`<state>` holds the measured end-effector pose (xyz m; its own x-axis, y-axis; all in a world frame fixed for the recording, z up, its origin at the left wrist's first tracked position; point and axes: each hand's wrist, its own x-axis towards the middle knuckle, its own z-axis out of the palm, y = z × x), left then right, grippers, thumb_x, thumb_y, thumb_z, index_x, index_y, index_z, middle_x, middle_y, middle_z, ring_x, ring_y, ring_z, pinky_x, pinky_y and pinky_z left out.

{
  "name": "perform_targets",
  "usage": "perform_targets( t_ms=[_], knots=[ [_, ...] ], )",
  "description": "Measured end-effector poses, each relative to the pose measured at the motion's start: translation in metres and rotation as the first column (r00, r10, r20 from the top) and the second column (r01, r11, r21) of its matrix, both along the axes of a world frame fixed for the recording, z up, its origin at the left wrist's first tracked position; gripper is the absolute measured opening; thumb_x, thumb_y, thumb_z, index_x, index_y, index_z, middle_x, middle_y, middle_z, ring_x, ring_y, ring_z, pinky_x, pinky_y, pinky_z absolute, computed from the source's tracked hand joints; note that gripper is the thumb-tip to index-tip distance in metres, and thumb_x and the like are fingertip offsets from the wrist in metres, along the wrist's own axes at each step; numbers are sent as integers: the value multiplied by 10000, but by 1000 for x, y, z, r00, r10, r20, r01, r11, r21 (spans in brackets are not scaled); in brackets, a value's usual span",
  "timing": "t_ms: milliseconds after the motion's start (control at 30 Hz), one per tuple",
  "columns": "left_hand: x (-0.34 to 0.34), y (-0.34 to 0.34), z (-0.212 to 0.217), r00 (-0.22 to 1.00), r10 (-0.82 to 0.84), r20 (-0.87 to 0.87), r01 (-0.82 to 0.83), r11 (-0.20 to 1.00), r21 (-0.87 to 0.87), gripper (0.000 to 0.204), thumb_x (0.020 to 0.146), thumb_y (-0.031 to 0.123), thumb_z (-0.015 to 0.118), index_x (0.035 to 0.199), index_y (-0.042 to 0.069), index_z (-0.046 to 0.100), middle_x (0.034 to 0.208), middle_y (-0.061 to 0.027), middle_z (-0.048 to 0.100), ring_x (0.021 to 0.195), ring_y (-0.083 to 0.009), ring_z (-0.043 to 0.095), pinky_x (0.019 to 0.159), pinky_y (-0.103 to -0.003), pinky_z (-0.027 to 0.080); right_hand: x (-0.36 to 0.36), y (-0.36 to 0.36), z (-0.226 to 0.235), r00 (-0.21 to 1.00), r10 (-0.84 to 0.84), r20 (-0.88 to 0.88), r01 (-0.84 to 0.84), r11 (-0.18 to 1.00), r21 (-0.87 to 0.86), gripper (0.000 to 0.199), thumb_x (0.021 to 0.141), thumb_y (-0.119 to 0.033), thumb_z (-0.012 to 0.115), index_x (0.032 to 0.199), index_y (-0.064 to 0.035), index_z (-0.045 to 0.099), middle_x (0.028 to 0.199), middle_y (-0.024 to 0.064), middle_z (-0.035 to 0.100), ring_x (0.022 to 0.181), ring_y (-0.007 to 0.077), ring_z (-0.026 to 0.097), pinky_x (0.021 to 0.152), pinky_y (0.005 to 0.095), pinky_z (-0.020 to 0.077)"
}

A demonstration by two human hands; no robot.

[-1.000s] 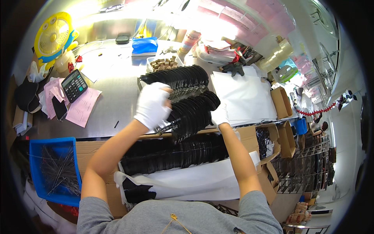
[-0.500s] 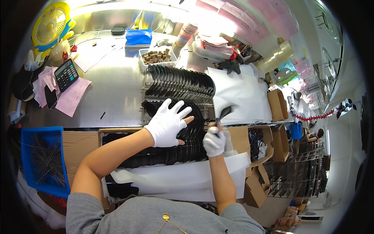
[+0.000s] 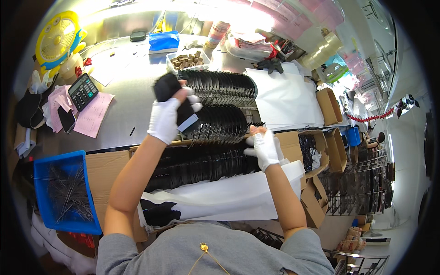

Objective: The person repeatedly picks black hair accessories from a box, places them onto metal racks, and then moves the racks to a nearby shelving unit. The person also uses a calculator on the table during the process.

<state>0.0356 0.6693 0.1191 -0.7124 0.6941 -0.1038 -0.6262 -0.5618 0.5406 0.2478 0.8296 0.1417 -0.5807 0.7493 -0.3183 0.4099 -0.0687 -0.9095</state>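
The white-gloved left hand (image 3: 166, 114) pinches a flat black piece (image 3: 167, 88); the white-gloved right hand's (image 3: 266, 149) grip is indeterminable. A slipping pinch could scratch the glossy, curved black plates (image 3: 222, 121).

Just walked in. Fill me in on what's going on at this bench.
A person is working at a metal table. Their gloved left hand holds a black item, too blurred to name, near the left ends of two rows of thin black pieces. The gloved right hand is by the nearer row's right end; whether it grips anything is unclear. More black pieces and a white sheet lie closer to the person.
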Motion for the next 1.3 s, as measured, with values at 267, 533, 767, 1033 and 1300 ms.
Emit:
perform_targets(
  t_ms=[267, 533, 767, 1033, 1300],
  knots=[
    [-7, 35, -84, 989, -113, 100, 137, 948, -286, 297, 944, 51, 667, 1225, 112, 592, 800, -24, 611, 679, -163, 626, 650, -353, 569, -79, 35, -45, 988, 59, 140, -13, 949, -314, 341, 927, -195, 710, 1200, -16, 611, 1186, 99, 632, 1040, 262, 647, 825, 572, 592],
    [5, 37, -80, 990, 0, 144, 55, 925, -376, 308, 910, -3, 700, 1134, 50, 496, 847, -87, 637, 654, -198, 651, 602, -351, 586, -58, 53, -94, 974, 37, 222, -66, 990, 126, 360, 870, -101, 712, 1183, -6, 561, 1089, 139, 669, 851, 267, 691, 625, 382, 598],
    [5, 24, -77, 994, -80, 75, 102, 930, -352, 121, 928, 36, 693, 994, -13, 604, 827, -91, 659, 671, -195, 662, 615, -338, 580, -46, 37, -56, 464, -132, -876, -801, 360, -478, 258, 1056, -288, 512, 1086, -34, 473, 637, 18, 572, 364, 113, 500, 315, 259, 390],
    [30, 7, -21, 973, -223, -62, 213, 966, -145, 415, 953, 192, 712, 1316, 78, 547, 1180, -104, 665, 1027, -199, 671, 890, -362, 571, -75, -44, 16, 916, 400, -16, -384, 890, 244, 362, 1041, -341, 548, 1102, 16, 542, 868, 106, 665, 583, 178, 656, 412, 270, 518],
    [-9, -17, -39, 950, -265, 167, 279, 958, -64, 275, 981, 173, 608, 1189, -6, 621, 1109, -155, 707, 969, -269, 706, 856, -400, 600, -43, -45, -21, 999, -53, -12, 54, 953, 298, 597, 953, -444, 681, 1247, 42, 499, 1089, 126, 646, 881, 188, 676, 685, 319, 601]
  ],
)
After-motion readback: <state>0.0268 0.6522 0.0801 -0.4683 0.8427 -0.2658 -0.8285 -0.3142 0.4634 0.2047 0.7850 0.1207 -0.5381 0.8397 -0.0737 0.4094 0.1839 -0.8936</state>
